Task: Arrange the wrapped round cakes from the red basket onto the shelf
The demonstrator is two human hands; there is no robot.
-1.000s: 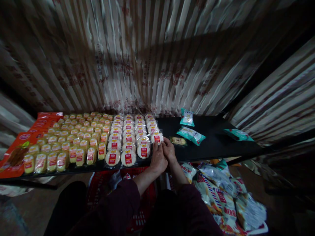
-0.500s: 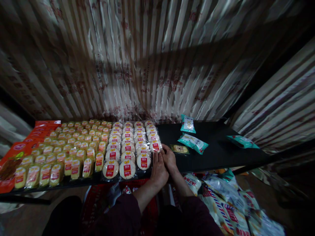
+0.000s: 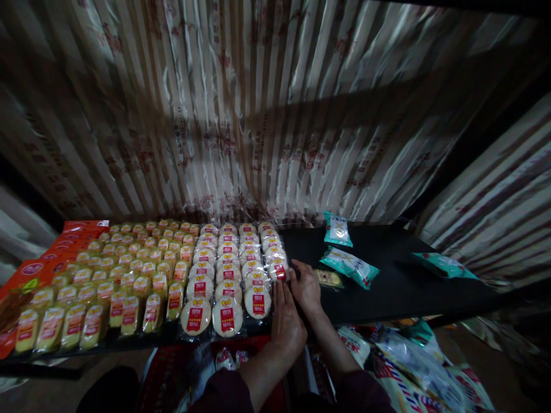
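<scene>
Round white crackers in clear wrappers with red labels (image 3: 227, 316) stand in overlapping columns on the black shelf (image 3: 387, 301). At the front end of the rightmost column, my left hand (image 3: 287, 324) has its fingers pressed together against the lowest cracker (image 3: 278, 271). My right hand (image 3: 306, 287) is close beside it, fingers bent at the cracker's right edge. The fingertips partly cover that cracker. Just right of my right hand lies a small yellow packet (image 3: 328, 279).
Yellow wrapped cakes (image 3: 130, 314) fill the shelf's left part, beside orange bags (image 3: 32, 275). Teal packets (image 3: 349, 267) lie on the right. Below the shelf are large snack bags (image 3: 400, 378) and a red container (image 3: 167, 367). Striped fabric (image 3: 267, 115) hangs behind.
The view has tilted up slightly, so the shelf sits lower in the picture. Both hands remain at the front of the rightmost cracker column, with the fingers slightly shifted.
</scene>
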